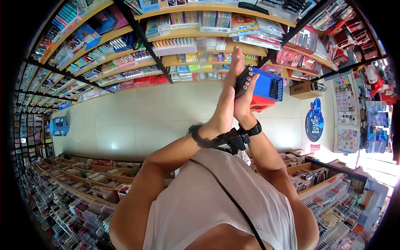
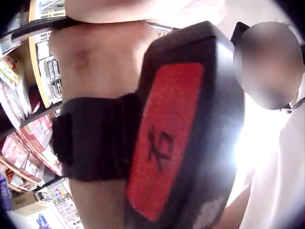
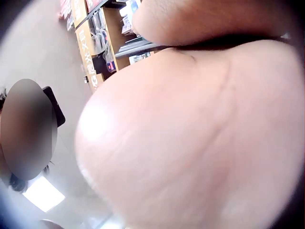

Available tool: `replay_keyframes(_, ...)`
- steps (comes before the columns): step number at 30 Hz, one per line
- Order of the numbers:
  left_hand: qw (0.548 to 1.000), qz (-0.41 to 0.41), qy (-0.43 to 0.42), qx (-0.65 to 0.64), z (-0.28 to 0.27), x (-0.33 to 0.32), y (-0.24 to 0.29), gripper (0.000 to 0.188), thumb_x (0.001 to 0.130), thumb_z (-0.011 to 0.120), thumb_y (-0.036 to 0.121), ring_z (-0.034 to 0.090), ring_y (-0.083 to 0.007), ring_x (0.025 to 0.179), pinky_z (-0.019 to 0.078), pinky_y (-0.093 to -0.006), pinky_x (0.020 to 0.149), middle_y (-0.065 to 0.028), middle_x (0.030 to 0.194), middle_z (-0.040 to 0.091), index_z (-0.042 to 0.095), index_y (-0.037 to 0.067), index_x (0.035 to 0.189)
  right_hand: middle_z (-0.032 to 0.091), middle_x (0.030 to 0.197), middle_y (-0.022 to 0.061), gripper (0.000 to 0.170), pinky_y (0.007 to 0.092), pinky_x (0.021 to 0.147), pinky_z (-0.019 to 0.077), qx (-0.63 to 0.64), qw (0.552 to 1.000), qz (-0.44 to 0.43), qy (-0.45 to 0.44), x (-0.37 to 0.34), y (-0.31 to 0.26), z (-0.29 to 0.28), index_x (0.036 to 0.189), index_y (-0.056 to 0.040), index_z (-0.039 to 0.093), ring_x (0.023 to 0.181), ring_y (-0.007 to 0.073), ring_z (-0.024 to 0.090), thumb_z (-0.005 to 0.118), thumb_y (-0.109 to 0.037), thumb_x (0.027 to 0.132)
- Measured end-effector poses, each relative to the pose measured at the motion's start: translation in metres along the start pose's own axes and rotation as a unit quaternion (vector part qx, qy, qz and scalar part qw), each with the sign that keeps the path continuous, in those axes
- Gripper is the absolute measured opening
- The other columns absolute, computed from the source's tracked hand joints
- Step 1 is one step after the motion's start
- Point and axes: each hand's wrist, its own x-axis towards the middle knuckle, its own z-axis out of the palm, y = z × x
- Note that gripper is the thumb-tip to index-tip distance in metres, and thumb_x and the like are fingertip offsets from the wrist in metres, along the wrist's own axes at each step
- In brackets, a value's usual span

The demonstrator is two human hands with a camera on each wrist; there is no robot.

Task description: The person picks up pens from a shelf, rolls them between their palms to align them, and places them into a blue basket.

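Observation:
In the head view, a bundle of several dark pens (image 1: pixel 243 81) with light round ends stands between my two palms. My left hand (image 1: pixel 227 98) lies flat along its left side, fingers straight and pointing away from me. From the other side my right hand (image 1: pixel 246 99) presses against the bundle, the two heels close together. In the left wrist view, the black wrist camera (image 2: pixel 167 138) with a red label on the right wrist fills the middle. A palm heel (image 3: pixel 190 133) covers most of the right wrist view; the pens are hidden there.
Past the hands, a blue basket (image 1: pixel 266 85) with dark pens in it sits on a red stool (image 1: pixel 261 105). A cardboard box (image 1: pixel 306 89) stands to its right. Stocked shelves (image 1: pixel 179 33) line the far side, with racks of goods (image 1: pixel 96 179) behind me. A blue stool (image 1: pixel 59 126) is far left.

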Motion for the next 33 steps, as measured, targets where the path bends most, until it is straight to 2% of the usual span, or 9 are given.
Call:
replay_keyframes(3, 0.999, -0.022, 0.009, -0.03, -0.003, 0.006, -0.002, 0.072, 0.105, 0.021, 0.053, 0.004, -0.0279, 0.155, 0.007, -0.0425, 0.123, -0.0101, 0.168, 0.006, 0.016, 0.007, 0.16, 0.006, 0.168, 0.0105, 0.087, 0.0384, 0.123, 0.0017, 0.003, 1.0, 0.005, -0.019, -0.004, -0.005, 0.008, 0.16, -0.0051, 0.006, 0.154, 0.025, 0.001, 0.005, -0.068, 0.1)
replay_keyframes(4, 0.999, -0.033, 0.012, -0.04, -0.004, 0.008, -0.002, 0.072, 0.105, 0.021, 0.053, 0.003, -0.0274, 0.155, 0.0068, -0.0418, 0.123, -0.0105, 0.168, 0.005, 0.016, 0.007, 0.16, 0.006, 0.168, 0.0105, 0.087, 0.0384, 0.123, 0.0017, 0.003, 1.0, 0.005, -0.019, -0.005, -0.004, 0.008, 0.16, -0.0051, 0.006, 0.154, 0.025, 0.001, 0.005, -0.068, 0.1)
replay_keyframes(6, 0.998, -0.025, 0.007, -0.049, -0.006, 0.012, -0.002, 0.07, 0.106, 0.021, 0.05, 0.002, -0.0263, 0.155, 0.0053, -0.041, 0.124, -0.0099, 0.168, 0.004, 0.014, 0.006, 0.16, 0.013, 0.166, 0.009, 0.082, 0.036, 0.124, 0.0086, 0.033, 0.999, 0.016, 0.011, -0.008, -0.002, 0.01, 0.16, -0.0055, 0.01, 0.153, 0.0234, 0.01, 0.008, -0.064, 0.103)
replay_keyframes(9, 0.999, -0.019, 0.007, -0.026, -0.01, 0.014, -0.002, 0.066, 0.108, 0.019, 0.045, 0.0, -0.0243, 0.155, 0.0034, -0.0399, 0.124, -0.0082, 0.168, 0.003, 0.012, 0.006, 0.16, 0.006, 0.167, 0.0126, 0.092, 0.041, 0.123, 0.0053, -0.026, 0.999, -0.012, -0.028, -0.007, -0.009, 0.014, 0.159, -0.002, 0.005, 0.154, 0.0284, 0.002, 0.007, -0.07, 0.098)
replay_keyframes(16, 0.997, -0.017, 0.011, -0.075, -0.026, 0.028, -0.014, 0.061, 0.109, 0.019, 0.039, -0.002, -0.0194, 0.155, -0.0002, -0.0357, 0.124, -0.0068, 0.168, 0.001, 0.009, 0.006, 0.16, 0.004, 0.166, 0.0191, 0.094, 0.0421, 0.123, 0.0078, -0.059, 0.994, -0.067, -0.06, -0.015, -0.008, 0.023, 0.158, 0.0011, 0.002, 0.154, 0.0317, 0.005, 0.012, -0.071, 0.099)
replay_keyframes(17, 0.997, -0.016, 0.013, -0.077, -0.027, 0.029, -0.015, 0.062, 0.109, 0.019, 0.039, -0.002, -0.0195, 0.155, 0.0002, -0.0355, 0.124, -0.0076, 0.168, 0.002, 0.008, 0.005, 0.16, 0.005, 0.166, 0.0197, 0.095, 0.0412, 0.122, 0.0094, -0.04, 0.997, -0.043, -0.053, -0.019, -0.005, 0.024, 0.158, 0.0017, 0.001, 0.153, 0.0321, 0.007, 0.014, -0.071, 0.098)
replay_keyframes(29, 0.999, -0.016, 0.012, -0.048, -0.022, 0.03, -0.016, 0.06, 0.11, 0.015, 0.036, 0.001, -0.0194, 0.155, 0.0021, -0.034, 0.124, -0.0068, 0.168, 0.002, 0.007, 0.004, 0.16, -0.001, 0.166, 0.0185, 0.1, 0.0399, 0.123, 0.0075, -0.041, 0.997, -0.022, -0.059, -0.011, -0.014, 0.021, 0.158, 0.0005, -0.003, 0.154, 0.0305, 0.003, 0.016, -0.075, 0.096)
replay_keyframes(31, 0.997, -0.04, 0.051, -0.044, -0.013, 0.027, -0.015, 0.063, 0.108, 0.015, 0.042, 0.006, -0.0215, 0.154, 0.0025, -0.0353, 0.125, -0.0068, 0.167, 0.014, 0.018, 0.004, 0.158, -0.002, 0.167, 0.0176, 0.099, 0.0397, 0.123, 0.0065, -0.032, 0.997, -0.027, -0.062, -0.005, -0.015, 0.019, 0.158, -0.0008, -0.004, 0.154, 0.0299, 0.001, 0.016, -0.075, 0.096)
replay_keyframes(33, 0.996, -0.046, 0.052, -0.052, -0.009, 0.023, -0.012, 0.063, 0.108, 0.015, 0.042, 0.007, -0.0215, 0.154, 0.0031, -0.0353, 0.125, -0.0065, 0.167, 0.015, 0.019, 0.005, 0.158, -0.002, 0.167, 0.0143, 0.094, 0.039, 0.123, 0.0042, -0.016, 0.997, -0.031, -0.068, -0.005, -0.014, 0.016, 0.159, -0.0046, -0.005, 0.154, 0.0279, -0.002, 0.014, -0.073, 0.098)
